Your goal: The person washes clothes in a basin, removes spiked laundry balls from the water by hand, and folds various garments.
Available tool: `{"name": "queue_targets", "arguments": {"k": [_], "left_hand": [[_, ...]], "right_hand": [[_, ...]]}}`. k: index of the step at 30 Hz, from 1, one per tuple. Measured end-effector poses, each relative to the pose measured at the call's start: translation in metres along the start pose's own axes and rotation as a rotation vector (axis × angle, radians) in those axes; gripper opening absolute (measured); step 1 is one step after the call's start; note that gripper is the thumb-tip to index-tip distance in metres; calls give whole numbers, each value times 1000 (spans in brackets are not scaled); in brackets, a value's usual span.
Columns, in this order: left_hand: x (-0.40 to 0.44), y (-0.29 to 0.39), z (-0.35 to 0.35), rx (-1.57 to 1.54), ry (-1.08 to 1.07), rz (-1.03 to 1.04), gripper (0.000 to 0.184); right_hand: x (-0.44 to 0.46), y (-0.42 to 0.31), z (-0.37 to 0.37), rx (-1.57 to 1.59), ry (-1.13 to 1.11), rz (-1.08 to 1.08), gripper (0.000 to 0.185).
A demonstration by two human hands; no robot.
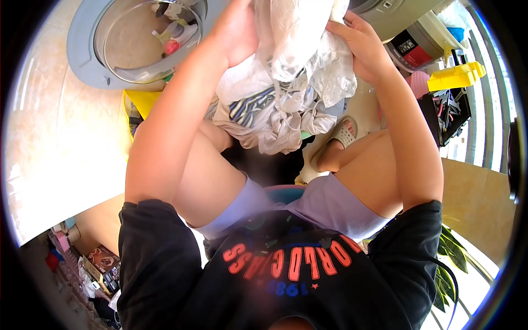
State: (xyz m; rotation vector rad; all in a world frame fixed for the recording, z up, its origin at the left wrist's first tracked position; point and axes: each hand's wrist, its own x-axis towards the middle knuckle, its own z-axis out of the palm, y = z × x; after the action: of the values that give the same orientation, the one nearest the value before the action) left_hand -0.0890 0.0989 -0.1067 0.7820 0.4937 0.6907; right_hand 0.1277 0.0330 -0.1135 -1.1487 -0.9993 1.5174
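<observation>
A thin white garment (291, 38) is stretched between my two hands at the top of the head view, partly cut off by the frame. My left hand (239, 36) grips its left side, with most fingers hidden by the cloth and the frame edge. On the other side, my right hand (360, 47) pinches the fabric between thumb and fingers. Beneath and behind hangs or lies a bunch of light beige and white laundry (280, 129). A navy-and-white striped cloth (253, 107) shows among it, between my knees.
An open round washing machine door (82, 55) is at upper left, beside a yellow bag (144, 103). On the right stand a labelled white bucket (410, 47), a yellow plastic case (456, 76) and a black toolbox (452, 118) with tools. A slipper (345, 132) is on my right foot.
</observation>
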Motion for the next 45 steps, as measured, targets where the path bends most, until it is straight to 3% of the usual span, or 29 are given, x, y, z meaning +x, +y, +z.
{"name": "queue_targets", "arguments": {"k": [2,6,9,11,13,16,19,22,23,25,27,30,32,34,35,38,42,43,45], "left_hand": [[-6,-3,17,160,88,-39,54],[8,-11,-5,287,53,-84,55],[15,4,-13,172,174,-28,53],[19,13,-17,58,217,6,48],[19,22,-16,-17,52,25,52],[21,27,-19,-134,-102,49,52],[19,21,-18,-144,-123,11,47],[20,9,-25,-85,-129,-70,43],[22,3,-25,-25,-122,-75,42],[21,-6,-15,17,-99,-52,51],[22,-13,-11,83,-105,-39,48],[21,-17,-10,50,-145,-62,44],[20,-15,-9,50,-135,-52,43],[21,-12,-10,62,-77,-42,48],[23,-11,-11,68,-48,-39,52],[37,-10,-19,79,71,57,36],[42,-11,-12,225,177,239,43],[43,-11,-13,194,114,211,43],[43,-8,-15,133,-9,154,44]], "right_hand": [[0,7,2,-7,132,-39,39],[5,5,1,83,76,-60,46],[7,13,0,43,-26,-50,45],[8,17,-4,-123,-71,69,41],[13,28,-11,-237,-36,174,34],[15,37,-16,-267,112,204,40],[8,29,-7,-163,412,314,45],[10,37,-23,348,170,200,47],[9,45,-34,549,-20,49,46],[8,32,-29,-556,58,-359,46],[-1,11,-15,-1273,172,-684,44],[-5,-8,-6,-957,27,-701,45],[5,3,-25,-730,119,-534,38],[6,3,-28,548,100,17,37],[7,2,-29,505,140,15,37],[18,-5,-36,378,259,7,40],[20,-6,-53,338,49,-147,45],[17,-11,-36,25,64,-140,49],[12,-6,-27,61,11,-87,53]]}}
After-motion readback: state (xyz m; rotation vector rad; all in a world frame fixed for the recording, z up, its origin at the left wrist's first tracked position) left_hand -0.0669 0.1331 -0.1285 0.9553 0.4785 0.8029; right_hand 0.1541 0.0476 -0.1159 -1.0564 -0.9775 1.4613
